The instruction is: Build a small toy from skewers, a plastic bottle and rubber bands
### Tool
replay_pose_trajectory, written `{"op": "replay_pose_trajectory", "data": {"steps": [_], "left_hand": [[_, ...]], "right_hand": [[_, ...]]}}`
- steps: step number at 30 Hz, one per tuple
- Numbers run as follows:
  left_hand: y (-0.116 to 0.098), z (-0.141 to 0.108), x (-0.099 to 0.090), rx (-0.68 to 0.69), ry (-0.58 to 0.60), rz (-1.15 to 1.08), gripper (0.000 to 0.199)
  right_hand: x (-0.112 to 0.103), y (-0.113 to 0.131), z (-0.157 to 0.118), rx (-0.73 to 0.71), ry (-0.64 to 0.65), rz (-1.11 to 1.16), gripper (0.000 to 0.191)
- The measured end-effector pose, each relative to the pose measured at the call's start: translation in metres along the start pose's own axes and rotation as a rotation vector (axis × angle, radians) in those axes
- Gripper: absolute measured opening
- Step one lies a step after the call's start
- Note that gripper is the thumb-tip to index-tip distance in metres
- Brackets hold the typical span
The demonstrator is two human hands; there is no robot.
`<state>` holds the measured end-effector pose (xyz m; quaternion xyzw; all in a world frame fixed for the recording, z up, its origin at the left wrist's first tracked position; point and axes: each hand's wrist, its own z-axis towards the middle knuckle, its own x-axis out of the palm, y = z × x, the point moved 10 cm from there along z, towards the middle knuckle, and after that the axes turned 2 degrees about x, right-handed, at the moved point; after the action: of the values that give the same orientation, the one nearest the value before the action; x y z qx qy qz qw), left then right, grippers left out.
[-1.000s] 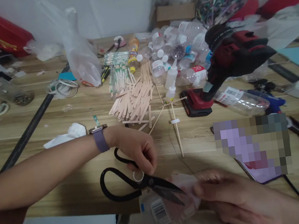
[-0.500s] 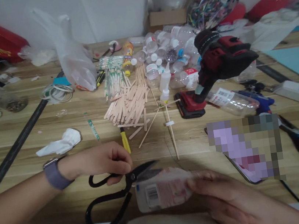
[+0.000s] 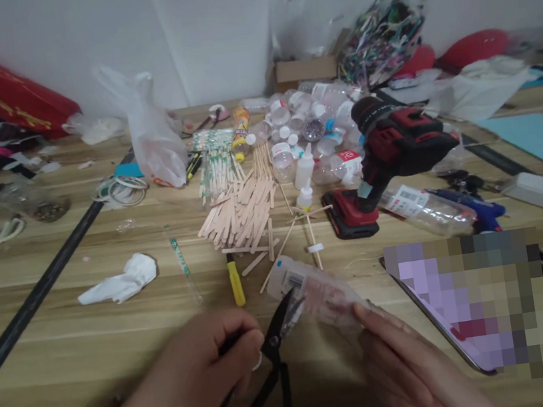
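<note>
My left hand (image 3: 217,359) is closed around one handle of the black scissors (image 3: 274,344); the other handle loop hangs below. The blades point up and right, slightly apart, and lie against the plastic bottle (image 3: 314,292) with a pink label and a barcode. Something small and white shows by my left fingers; I cannot make it out. My right hand (image 3: 399,360) grips the bottle's right end, and its other end tilts up and left. Whether the blades are in the plastic or in front of it is unclear.
Beyond my hands lie a yellow screwdriver (image 3: 235,282), a pile of wooden sticks (image 3: 243,214) and crossed sticks (image 3: 312,231). A red and black drill (image 3: 396,152) stands right, near a phone (image 3: 440,321). Clear bottles (image 3: 320,116) crowd the back; a crumpled tissue (image 3: 125,278) lies left.
The scissors have turned from pointing right to pointing up and right. The bottle has tilted, its left end rising away from me. My left hand has moved lower and to the right.
</note>
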<state>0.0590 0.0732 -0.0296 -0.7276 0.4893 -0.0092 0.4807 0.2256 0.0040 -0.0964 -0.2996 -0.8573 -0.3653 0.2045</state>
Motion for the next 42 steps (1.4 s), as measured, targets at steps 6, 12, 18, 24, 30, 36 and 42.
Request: {"op": "replay_pose_trajectory", "data": {"steps": [6, 12, 18, 24, 30, 36, 42], "left_hand": [[-0.009, 0.001, 0.009, 0.024, -0.102, -0.001, 0.033], [-0.014, 0.01, 0.019, 0.047, -0.067, -0.038, 0.031], [-0.018, 0.009, 0.018, 0.064, -0.079, 0.025, 0.031], [-0.024, 0.01, 0.014, 0.091, -0.07, 0.052, 0.032], [-0.025, 0.012, 0.011, 0.06, -0.022, 0.061, 0.031], [-0.025, 0.015, 0.008, 0.051, -0.006, 0.087, 0.032], [-0.032, 0.013, 0.0, 0.047, 0.02, 0.187, 0.031]], "right_hand": [[0.005, 0.013, 0.004, -0.144, 0.0, 0.045, 0.032], [0.008, 0.02, 0.001, -0.205, -0.019, -0.001, 0.036], [0.009, 0.023, 0.0, -0.227, -0.03, -0.059, 0.033], [0.007, 0.028, -0.001, -0.241, -0.057, -0.133, 0.033], [0.007, 0.028, -0.001, -0.251, -0.077, -0.177, 0.038], [0.003, 0.028, -0.001, -0.267, -0.102, -0.241, 0.04], [0.0, 0.035, -0.004, -0.333, -0.157, -0.406, 0.049]]}}
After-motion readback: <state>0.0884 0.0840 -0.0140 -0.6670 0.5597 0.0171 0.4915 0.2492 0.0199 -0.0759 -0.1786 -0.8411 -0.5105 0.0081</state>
